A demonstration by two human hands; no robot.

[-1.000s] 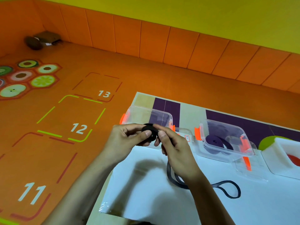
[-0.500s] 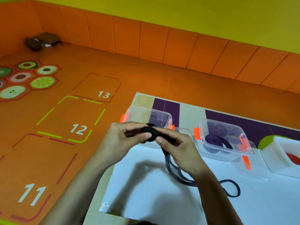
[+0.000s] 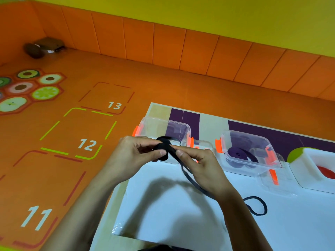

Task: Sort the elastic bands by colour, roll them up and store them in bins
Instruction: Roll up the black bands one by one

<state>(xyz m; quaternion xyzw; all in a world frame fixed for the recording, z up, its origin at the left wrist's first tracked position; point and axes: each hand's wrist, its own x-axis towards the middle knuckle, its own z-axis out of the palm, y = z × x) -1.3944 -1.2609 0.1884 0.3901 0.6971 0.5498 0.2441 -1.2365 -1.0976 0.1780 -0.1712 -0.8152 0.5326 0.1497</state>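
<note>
Trailing across the white sheet (image 3: 290,223) on the counter (image 3: 159,111), the loose end of the black elastic band (image 3: 164,144) runs up under the right hand (image 3: 201,165), whose grip pinches the strap. The left hand (image 3: 134,154) grip pinches the band's rolled coil above the sheet. Beyond stand a clear plastic bin with orange latches (image 3: 155,124), a second clear bin (image 3: 244,136) holding a purple rolled band (image 3: 235,154), and a white bin (image 3: 308,160).
</note>
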